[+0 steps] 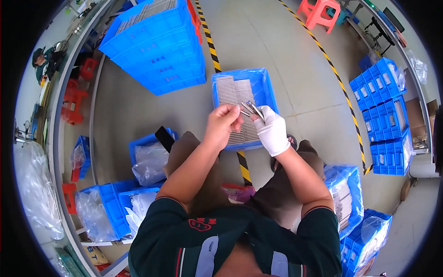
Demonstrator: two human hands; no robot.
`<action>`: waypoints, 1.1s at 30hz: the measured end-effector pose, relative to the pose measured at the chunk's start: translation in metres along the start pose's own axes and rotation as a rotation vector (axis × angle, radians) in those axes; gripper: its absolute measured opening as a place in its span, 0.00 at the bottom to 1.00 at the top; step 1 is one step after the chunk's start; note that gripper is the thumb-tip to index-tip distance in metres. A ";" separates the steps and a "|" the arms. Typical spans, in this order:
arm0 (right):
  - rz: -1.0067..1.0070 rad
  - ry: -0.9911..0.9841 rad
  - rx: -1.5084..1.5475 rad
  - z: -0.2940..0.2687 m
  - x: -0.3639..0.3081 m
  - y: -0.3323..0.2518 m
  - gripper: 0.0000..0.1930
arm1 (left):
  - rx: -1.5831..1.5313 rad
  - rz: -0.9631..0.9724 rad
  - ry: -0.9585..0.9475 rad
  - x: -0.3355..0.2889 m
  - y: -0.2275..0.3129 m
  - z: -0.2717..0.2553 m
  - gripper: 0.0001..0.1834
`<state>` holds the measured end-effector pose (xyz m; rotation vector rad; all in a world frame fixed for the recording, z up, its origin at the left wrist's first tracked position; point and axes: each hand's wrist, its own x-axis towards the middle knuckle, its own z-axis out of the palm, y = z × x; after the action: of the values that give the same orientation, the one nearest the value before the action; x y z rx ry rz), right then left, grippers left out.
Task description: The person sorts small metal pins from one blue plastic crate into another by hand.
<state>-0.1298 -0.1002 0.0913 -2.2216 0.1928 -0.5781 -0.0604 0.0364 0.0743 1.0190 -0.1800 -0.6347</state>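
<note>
Between my knees stands a blue plastic bin lined with clear film, holding tightly stacked rows of slim silvery rods. Above it, my right hand, in a white glove with bare fingertips showing, is closed around several loose slim metal rods. My bare left hand is beside it, thumb and fingers pinched at the end of one thin metal rod. The rods' exact kind is too small to make out. Both hands nearly meet over the stacked rows.
Tall stacked blue crates stand ahead left, with more crates at the far right. A film-lined bin of rods is by my right side. Near my left thigh, a dark phone rests by a bin. Striped tape crosses the floor.
</note>
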 end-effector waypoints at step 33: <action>0.174 -0.283 0.319 -0.009 0.000 0.002 0.04 | 0.007 -0.012 0.076 0.005 0.008 -0.005 0.09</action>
<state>-0.1341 -0.1077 0.0951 -1.9254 0.1348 -0.1805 -0.0516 0.0399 0.0776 1.0502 -0.1095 -0.6058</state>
